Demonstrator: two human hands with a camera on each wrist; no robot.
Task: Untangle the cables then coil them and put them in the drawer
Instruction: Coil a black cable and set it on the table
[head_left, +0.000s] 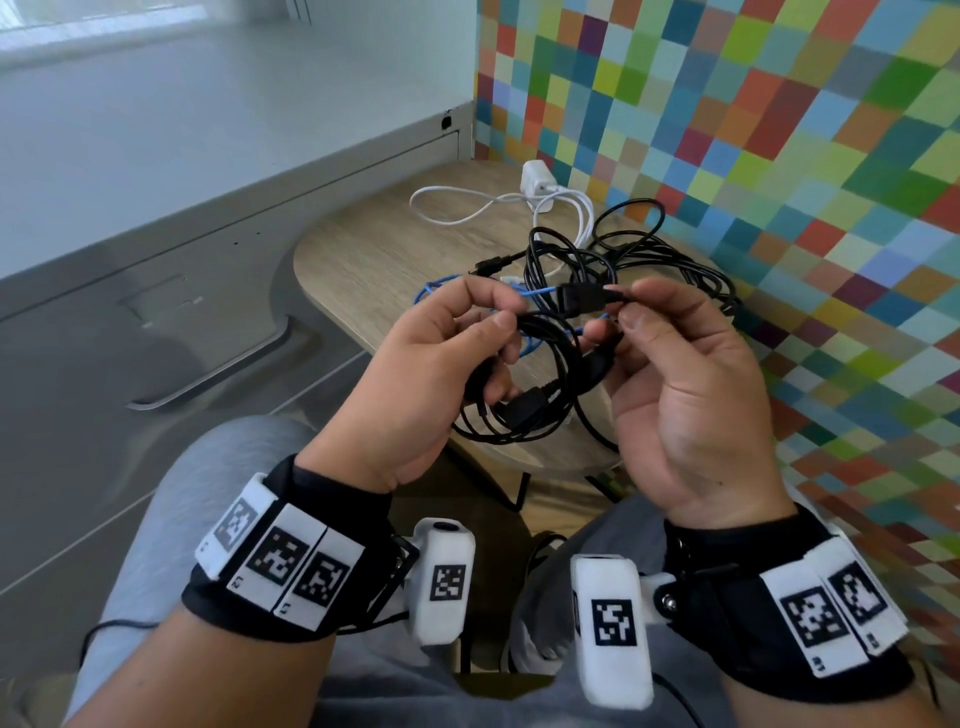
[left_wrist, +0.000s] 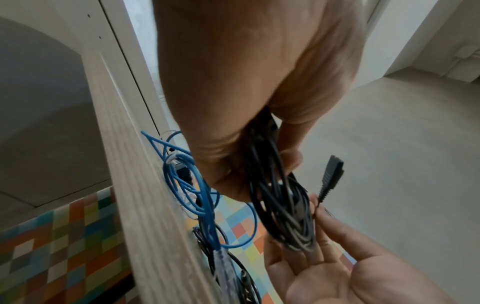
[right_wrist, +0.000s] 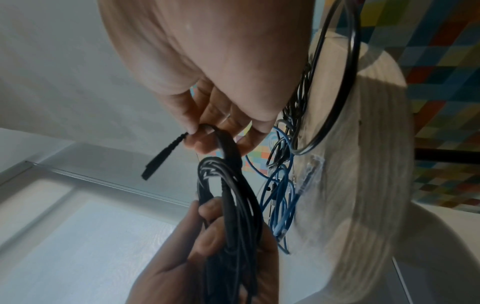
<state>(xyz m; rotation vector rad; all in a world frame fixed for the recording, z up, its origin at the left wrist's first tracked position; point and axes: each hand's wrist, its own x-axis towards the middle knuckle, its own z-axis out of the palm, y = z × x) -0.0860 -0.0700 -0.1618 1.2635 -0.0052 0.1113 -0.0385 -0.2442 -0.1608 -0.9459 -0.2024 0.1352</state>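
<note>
Above the bench's (head_left: 363, 249) six-o'clock edge, the left hand (head_left: 431, 379) grips the black cable's coil (head_left: 540, 374). The right hand (head_left: 691, 395) pinches its plug end (head_left: 587, 301), long axis three-to-nine, pointing toward the left hand. Remaining tangle (head_left: 623, 260) lies at twelve.

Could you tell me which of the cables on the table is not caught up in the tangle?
The white cable, looped at the far end of the table beside its white charger. The blue cable and black cables are knotted together.
</note>
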